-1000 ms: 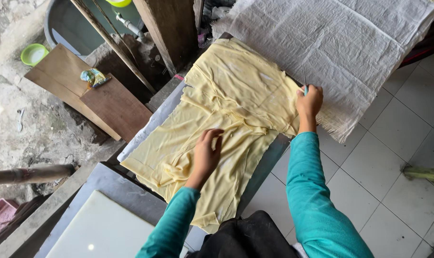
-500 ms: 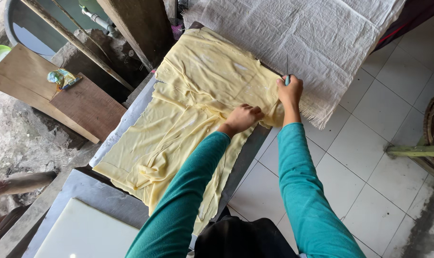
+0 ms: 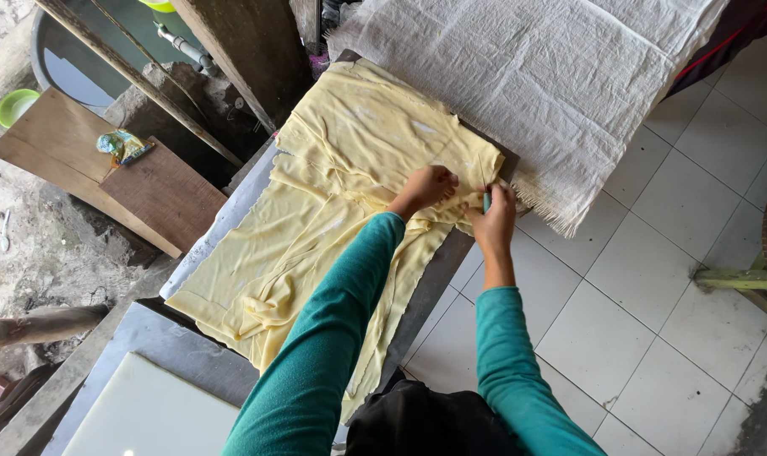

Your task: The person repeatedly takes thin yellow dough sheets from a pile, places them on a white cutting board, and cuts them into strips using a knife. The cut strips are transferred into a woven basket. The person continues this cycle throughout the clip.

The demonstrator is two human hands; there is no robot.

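A thin pale-yellow sheet (image 3: 316,228), creased and folded over on itself, lies spread across a dark table (image 3: 438,283). My left hand (image 3: 425,187) presses down on the sheet near its right edge, fingers curled on the material. Right beside it, my right hand (image 3: 491,221) grips a small knife (image 3: 484,190) with a teal handle; its thin blade points away from me at the sheet's edge. Both arms wear teal sleeves.
A white woven cloth (image 3: 544,76) covers the far end of the table. A wooden board (image 3: 105,169) with a small wrapper lies at left, a green bowl (image 3: 16,105) beyond it. A white slab (image 3: 147,414) sits near left. White floor tiles (image 3: 645,321) lie to the right.
My left hand has slid up the sheet from its middle to right beside my right hand. The right hand with the knife has stayed at the sheet's right edge.
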